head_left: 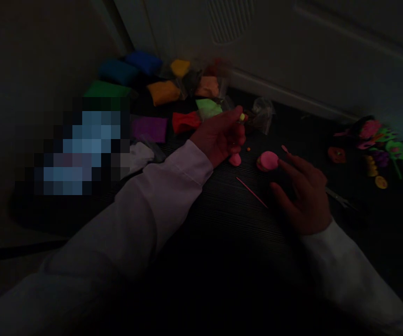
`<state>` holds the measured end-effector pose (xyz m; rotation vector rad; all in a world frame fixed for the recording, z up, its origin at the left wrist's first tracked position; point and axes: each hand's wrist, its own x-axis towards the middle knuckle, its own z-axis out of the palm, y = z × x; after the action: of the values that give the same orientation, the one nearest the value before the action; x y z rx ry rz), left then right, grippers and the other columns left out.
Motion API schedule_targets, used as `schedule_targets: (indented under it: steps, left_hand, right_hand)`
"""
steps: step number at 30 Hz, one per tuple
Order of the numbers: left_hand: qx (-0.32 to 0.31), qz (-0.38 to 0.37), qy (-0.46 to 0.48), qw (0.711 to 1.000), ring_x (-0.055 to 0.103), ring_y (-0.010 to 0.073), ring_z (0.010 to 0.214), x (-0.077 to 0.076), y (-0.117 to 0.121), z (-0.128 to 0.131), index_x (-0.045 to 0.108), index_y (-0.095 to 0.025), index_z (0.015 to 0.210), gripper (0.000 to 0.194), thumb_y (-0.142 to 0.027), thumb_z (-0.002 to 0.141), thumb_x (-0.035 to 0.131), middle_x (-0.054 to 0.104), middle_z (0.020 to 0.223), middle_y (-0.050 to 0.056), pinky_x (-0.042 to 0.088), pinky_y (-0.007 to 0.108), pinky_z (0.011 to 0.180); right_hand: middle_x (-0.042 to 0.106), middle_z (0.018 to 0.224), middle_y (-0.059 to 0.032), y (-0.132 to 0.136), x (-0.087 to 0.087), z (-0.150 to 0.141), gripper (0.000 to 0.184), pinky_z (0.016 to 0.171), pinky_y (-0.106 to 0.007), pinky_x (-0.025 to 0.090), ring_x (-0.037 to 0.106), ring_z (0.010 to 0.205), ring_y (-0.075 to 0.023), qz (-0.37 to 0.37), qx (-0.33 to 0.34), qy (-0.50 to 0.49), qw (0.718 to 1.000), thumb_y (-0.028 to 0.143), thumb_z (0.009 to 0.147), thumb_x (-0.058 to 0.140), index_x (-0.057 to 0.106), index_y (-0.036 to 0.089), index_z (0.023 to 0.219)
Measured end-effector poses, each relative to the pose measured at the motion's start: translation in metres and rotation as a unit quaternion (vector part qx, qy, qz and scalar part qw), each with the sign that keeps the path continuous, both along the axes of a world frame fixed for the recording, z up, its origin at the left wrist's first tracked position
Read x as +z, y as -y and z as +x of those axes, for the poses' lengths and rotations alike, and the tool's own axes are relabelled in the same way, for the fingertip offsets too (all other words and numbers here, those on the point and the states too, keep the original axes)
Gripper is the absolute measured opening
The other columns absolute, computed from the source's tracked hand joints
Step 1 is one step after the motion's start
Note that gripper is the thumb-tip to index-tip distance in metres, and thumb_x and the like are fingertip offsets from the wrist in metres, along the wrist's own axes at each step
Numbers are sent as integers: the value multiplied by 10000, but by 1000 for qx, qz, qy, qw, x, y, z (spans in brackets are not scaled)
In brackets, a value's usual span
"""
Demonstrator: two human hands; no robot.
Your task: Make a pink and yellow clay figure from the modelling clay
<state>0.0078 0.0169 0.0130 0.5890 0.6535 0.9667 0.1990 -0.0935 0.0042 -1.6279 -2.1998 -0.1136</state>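
Note:
My left hand (223, 136) is raised over the dark table, with thumb and forefinger pinched on a small yellow piece of modelling clay (242, 117). Just below it lies a pink lump of clay (235, 160), and beside that a tiny orange ball (248, 149). My right hand (304, 196) has its fingers apart, a fingertip at the edge of a round pink clay piece (268, 161) that shows a paler layer at its side. Between the hands lies a thin pink stick (252, 192). Beyond the right fingers is a small pink-tipped tool (284, 148).
Several coloured clay packs, such as a purple one (149, 129) and a red one (186, 122), lie at the back left. A lit, pixelated screen (82, 149) stands left. Scissors (341, 199) lie right of my right hand, with finished clay figures (376, 140) beyond.

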Motion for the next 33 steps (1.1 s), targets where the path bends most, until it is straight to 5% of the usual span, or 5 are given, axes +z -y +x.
schedule_targets:
  steps: [18,27,33]
  left_hand:
    - [-18,18,14,1000,479,65,424,-3,0,1,511,-135,706,190,-309,781,520,478,531,-31,281,157,389]
    - [-25,36,-7,999,463,63,442,-3,1,1,503,-144,731,192,-331,767,528,466,551,-37,275,167,422]
    - [-20,39,4,999,491,73,458,-5,0,0,511,-142,738,185,-322,770,530,465,553,-34,296,170,416]
  right_hand:
    - [572,1135,-110,-32,-10,-17,659,904,-447,340,514,1057,-256,-70,-91,-64,991,368,704,575,332,169,1283]
    - [548,1161,-110,-34,-14,-11,655,881,-478,364,512,1032,-269,-57,-87,-64,993,366,705,570,327,189,1286]
    - [494,1143,-147,-18,4,-11,568,855,-423,414,455,1078,-270,7,-61,-76,995,347,710,583,427,134,1213]
